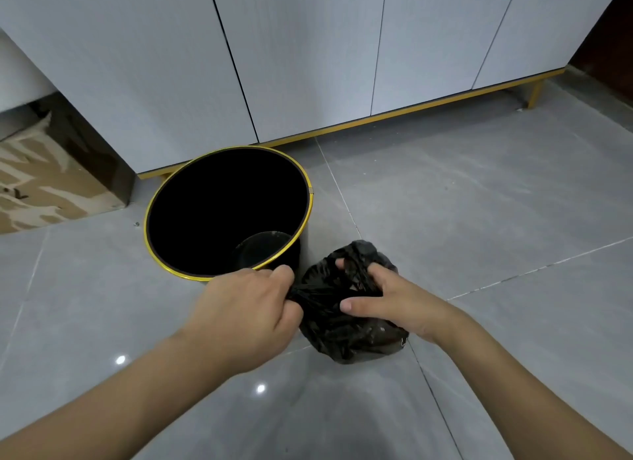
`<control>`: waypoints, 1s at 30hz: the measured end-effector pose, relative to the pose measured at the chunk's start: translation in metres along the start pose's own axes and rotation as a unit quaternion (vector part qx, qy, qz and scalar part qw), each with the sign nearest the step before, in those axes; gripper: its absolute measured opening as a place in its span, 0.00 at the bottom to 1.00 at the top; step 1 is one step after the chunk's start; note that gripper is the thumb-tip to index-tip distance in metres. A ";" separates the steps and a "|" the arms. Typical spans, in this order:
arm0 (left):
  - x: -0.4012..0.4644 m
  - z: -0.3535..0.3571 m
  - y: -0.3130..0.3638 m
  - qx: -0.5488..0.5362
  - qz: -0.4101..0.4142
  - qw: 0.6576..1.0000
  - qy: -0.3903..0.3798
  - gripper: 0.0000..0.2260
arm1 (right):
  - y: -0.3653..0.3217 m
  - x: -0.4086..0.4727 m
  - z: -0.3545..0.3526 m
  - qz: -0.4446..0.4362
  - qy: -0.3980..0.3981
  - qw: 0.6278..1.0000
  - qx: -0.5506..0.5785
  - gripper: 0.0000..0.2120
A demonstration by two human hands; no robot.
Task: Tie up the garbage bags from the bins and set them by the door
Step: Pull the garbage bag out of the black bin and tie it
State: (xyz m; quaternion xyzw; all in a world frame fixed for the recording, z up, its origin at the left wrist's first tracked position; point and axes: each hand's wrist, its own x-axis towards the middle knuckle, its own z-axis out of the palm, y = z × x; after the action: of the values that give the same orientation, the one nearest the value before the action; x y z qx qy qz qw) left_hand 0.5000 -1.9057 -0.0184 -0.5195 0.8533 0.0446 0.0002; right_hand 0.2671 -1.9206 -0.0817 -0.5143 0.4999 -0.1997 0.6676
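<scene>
Both forearms reach in from the bottom edge. Beyond them a white cabinet [308,48] on gold legs stands on the grey tiled floor [479,202]. Before it sits a black bin [164,240] with a gold rim. Just right of the bin, a black garbage bag [346,333] lies on the floor. Left hand [246,309] pinches its gathered neck; right hand [387,298] curls its fingers [354,304] into the bag's top.
</scene>
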 end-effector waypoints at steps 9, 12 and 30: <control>0.009 -0.006 -0.015 -0.133 0.017 0.990 -0.053 0.06 | -0.016 -0.002 -0.009 0.079 -0.023 0.983 -0.162 0.08; 0.017 -0.005 -0.011 -0.168 0.019 0.984 -0.056 0.06 | -0.021 -0.003 -0.011 0.074 -0.007 0.991 -0.114 0.11; 0.047 0.009 0.022 -0.489 -0.181 0.849 -0.084 0.06 | -0.065 -0.021 -0.010 0.144 -0.048 0.958 -0.242 0.11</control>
State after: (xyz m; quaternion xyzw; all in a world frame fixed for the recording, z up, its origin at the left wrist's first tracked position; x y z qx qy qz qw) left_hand 0.4581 -1.9368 -0.0275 -0.5924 0.6086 0.4984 -0.1743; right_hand 0.2657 -1.9337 -0.0143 -0.5924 0.5695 0.0504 0.5676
